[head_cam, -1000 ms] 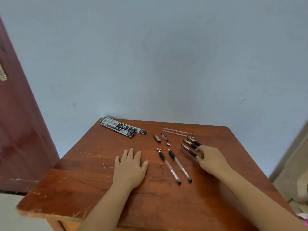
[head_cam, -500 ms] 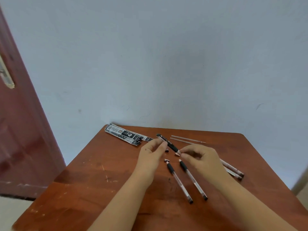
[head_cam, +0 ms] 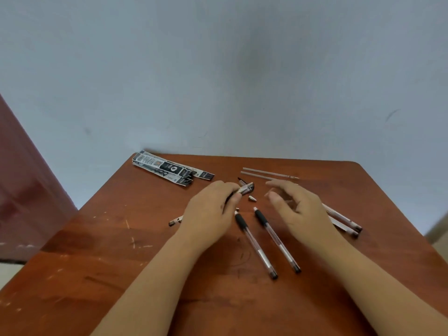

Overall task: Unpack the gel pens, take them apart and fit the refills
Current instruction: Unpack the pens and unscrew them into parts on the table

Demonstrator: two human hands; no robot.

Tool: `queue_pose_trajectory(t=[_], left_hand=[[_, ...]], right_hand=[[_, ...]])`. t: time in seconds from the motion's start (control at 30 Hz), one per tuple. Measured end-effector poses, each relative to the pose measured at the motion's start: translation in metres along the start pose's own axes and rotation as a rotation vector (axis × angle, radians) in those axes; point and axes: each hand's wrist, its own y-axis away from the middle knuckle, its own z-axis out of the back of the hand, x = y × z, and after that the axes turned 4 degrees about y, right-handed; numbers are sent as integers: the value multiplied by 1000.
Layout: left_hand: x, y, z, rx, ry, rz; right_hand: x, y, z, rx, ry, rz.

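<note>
Near edge of the table (head_cam: 101, 275) bare, room there on both sides of my forearms. Two pen barrels (head_cam: 266, 241) lie side by side, between my hands. My left hand (head_cam: 211, 214) grips a pen (head_cam: 246, 189) across the fingers, its end poking out left at the wrist. My right hand (head_cam: 300, 209) hovers loose, fingers spread, holding nothing; two more barrels (head_cam: 344, 220) stick out beyond it. Small tip (head_cam: 252, 198) between the hands. Farther back two refills (head_cam: 269, 174) near the far edge, torn packaging (head_cam: 169, 169) at the far left corner.
</note>
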Motion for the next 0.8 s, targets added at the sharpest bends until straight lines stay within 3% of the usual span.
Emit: queue_pose_trajectory(t=[0.2,0.37,0.8], left_hand=[[2,8,-9,52,-37,-155],[2,9,-12,123,-40,-161],[-3,11,-13,249,-42,-107]], right_hand=[[-3,0,-3,118,135,60],[-3,2,1,205,132,-7],[-9,4,-1,231,88,-31]])
